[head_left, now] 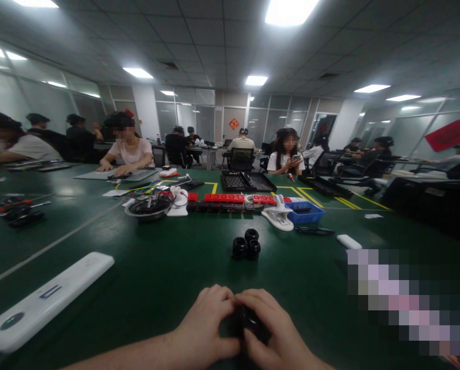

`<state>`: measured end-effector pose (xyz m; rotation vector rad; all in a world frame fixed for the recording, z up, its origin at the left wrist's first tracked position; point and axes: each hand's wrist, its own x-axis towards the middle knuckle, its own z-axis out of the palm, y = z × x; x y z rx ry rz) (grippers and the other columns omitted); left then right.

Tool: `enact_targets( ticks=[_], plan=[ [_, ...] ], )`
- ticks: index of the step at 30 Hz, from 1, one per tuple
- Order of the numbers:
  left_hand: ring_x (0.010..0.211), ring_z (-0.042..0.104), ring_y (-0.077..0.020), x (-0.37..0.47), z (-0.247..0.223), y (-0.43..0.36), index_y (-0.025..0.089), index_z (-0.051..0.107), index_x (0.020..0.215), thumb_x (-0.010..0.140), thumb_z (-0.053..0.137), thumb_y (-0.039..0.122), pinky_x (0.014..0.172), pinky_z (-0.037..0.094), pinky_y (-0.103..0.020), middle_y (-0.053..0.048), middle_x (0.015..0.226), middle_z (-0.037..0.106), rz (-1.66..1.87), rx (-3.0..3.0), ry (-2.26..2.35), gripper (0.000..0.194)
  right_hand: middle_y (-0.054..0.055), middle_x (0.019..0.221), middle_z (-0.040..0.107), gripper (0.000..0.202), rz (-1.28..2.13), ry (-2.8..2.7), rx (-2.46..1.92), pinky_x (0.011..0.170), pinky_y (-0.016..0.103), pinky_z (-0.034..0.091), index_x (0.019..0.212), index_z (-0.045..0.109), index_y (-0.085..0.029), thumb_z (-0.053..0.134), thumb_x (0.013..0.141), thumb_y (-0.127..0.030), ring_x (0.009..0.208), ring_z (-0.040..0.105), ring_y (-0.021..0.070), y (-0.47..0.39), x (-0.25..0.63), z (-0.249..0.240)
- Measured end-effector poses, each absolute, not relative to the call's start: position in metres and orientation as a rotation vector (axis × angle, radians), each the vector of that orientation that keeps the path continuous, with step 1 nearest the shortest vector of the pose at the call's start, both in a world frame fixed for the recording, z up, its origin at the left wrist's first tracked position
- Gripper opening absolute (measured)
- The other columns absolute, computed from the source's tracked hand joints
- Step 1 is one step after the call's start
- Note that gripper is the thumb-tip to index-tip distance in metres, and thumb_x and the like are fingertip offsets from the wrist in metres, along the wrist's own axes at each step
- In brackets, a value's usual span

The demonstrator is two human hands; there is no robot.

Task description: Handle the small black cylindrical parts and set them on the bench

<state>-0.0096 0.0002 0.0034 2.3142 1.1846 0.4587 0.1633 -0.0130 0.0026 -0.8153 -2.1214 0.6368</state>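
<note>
Near the front edge of the view, a glossy, dark rounded object (254, 322) sits between my two hands; its exact kind is mostly hidden by the fingers. My left hand (208, 324) curls round its left side. From the right, my right hand (272, 326) wraps it with bent fingers and thumb. The fingertips of both hands meet at its top. Straight ahead on the green table stands a cluster of three black, ribbed round parts (246, 244) that look like small wheels.
A long white device (52, 298) lies at left. Farther back are a metal bowl (147, 207), a row of red blocks (224, 198), a white clamp (279, 213), a blue bin (305, 211) and a black case (248, 181). Several people sit beyond.
</note>
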Motion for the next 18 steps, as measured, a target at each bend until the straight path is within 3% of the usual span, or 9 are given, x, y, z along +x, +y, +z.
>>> enact_targets(
  ticks=[7,13,15,18],
  plan=[
    [0.085,0.045,-0.0204,-0.0099,0.0031,-0.0014,0.023,0.060,0.091,0.066,0.068,0.028,0.074,0.035,-0.031,0.000,0.094,0.053,0.444,2.315,1.190,0.026,0.010,0.109,0.055,0.054,0.708,-2.152,-0.756,0.087,0.036,0.044,0.112,0.048,-0.018,0.043,0.060,-0.003,0.101,0.052,0.0217,-0.0134,0.1653,0.0038],
    [0.089,0.045,-0.0219,-0.0115,0.0019,0.0005,0.023,0.060,0.093,0.066,0.071,0.038,0.077,0.036,-0.032,-0.001,0.100,0.053,0.452,2.309,1.171,0.033,0.014,0.123,0.046,0.066,0.770,-2.145,-0.972,0.094,0.042,0.038,0.125,0.034,-0.015,0.058,0.063,-0.013,0.111,0.044,0.0271,-0.0142,0.1659,0.0027],
    [0.086,0.045,-0.0215,-0.0117,0.0029,0.0007,0.023,0.060,0.091,0.066,0.070,0.037,0.074,0.037,-0.031,-0.001,0.096,0.052,0.435,2.313,1.171,0.030,0.014,0.118,0.048,0.063,0.750,-2.102,-1.044,0.091,0.042,0.040,0.121,0.038,-0.015,0.063,0.064,-0.018,0.107,0.047,0.0275,-0.0137,0.1659,0.0035],
    [0.085,0.045,-0.0204,-0.0113,0.0036,-0.0001,0.024,0.059,0.091,0.065,0.070,0.028,0.074,0.036,-0.030,0.000,0.094,0.052,0.440,2.304,1.183,0.028,0.010,0.101,0.055,0.039,0.724,-2.100,-1.087,0.083,0.039,0.045,0.104,0.052,-0.016,0.064,0.066,-0.018,0.094,0.052,0.0247,-0.0127,0.1648,0.0065]
  ],
)
